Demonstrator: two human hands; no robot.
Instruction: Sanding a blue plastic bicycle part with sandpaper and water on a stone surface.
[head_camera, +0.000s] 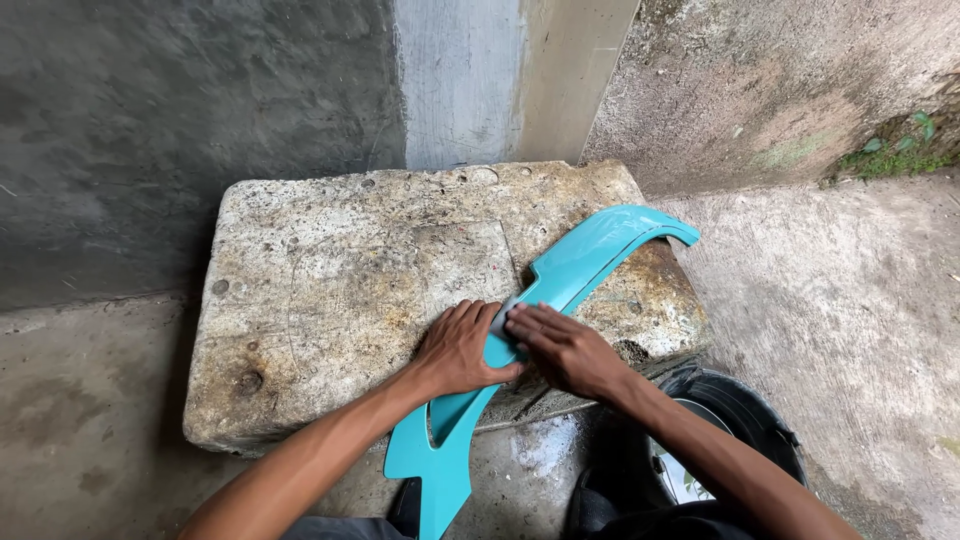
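1. A person leans over a rough, stained concrete block that serves as the work surface, set against a grey wall, with bare concrete ground around it.
2. A long, curved turquoise plastic panel lies slantwise across the near right part of the block. Its upper end rests on the block's far right corner; its lower end hangs off the near edge toward the person's lap.
3. The left hand lies flat on the panel near its middle, fingers spread and pressing down to steady it, not curled around it.
4. The right hand is just beside the left, touching it. Its fingers are pressed on a small grey pad or sheet that rests against the panel; most of that piece is covered, so I cannot tell what it is.
5. How far along: judging by the pose, the panel's surface is being rubbed at mid-length. The upper stretch looks smooth and glossy. I see no clear difference between worked and unworked areas, so what is finished and what remains cannot be read.
6. A black bucket stands on the ground at lower right, beside the right forearm. Something pale shows inside it, but the arm hides most of it.
7. A wet patch shines on the ground under the near edge of the block.
8. Cut off: the panel's lower tip runs out of view at the bottom, as do both arms above the elbow. The panel's underside is hidden.
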